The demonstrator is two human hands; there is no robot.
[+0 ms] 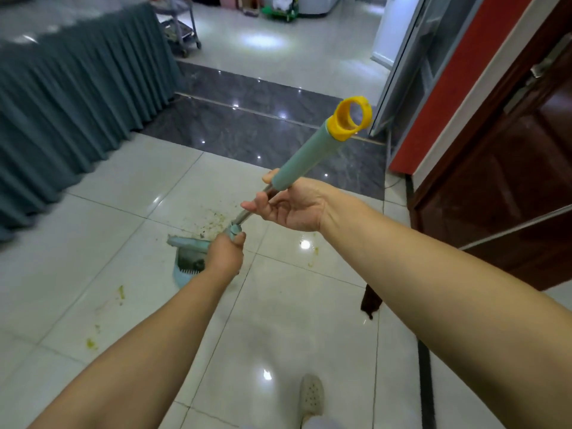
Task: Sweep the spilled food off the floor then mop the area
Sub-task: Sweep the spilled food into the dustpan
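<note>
I have the broom handle (309,156) in two hands, one high and one low, which I take as a sweeping hold: the upper hand steers, the lower one drives. My right hand (291,209) sits just under the green foam sleeve, fingers only loosely curled round the metal shaft with the palm turned up, so it guides more than it clamps. My left hand (226,252) is clenched tight on the shaft right above the broom head (188,243), close enough to press the bristles down.

The broom head lies against the edge of the main spilled food (209,222), a pale greenish smear on the floor (130,187) just beyond the head. A pale blue dustpan (181,278) sits directly under and behind the head, on my side of it, presumably placed to catch what gets drawn back. More green scraps lie well off to the left of the head (120,292) and a few to its right (312,258), so I judge sweeping is far from done.

My left hand covers the joint of shaft and head, and most of the dustpan hides beneath both. Motion blur softens the bristles. A dark cloth-like thing (371,300) right of the head I cannot identify. No mop is in view.
</note>
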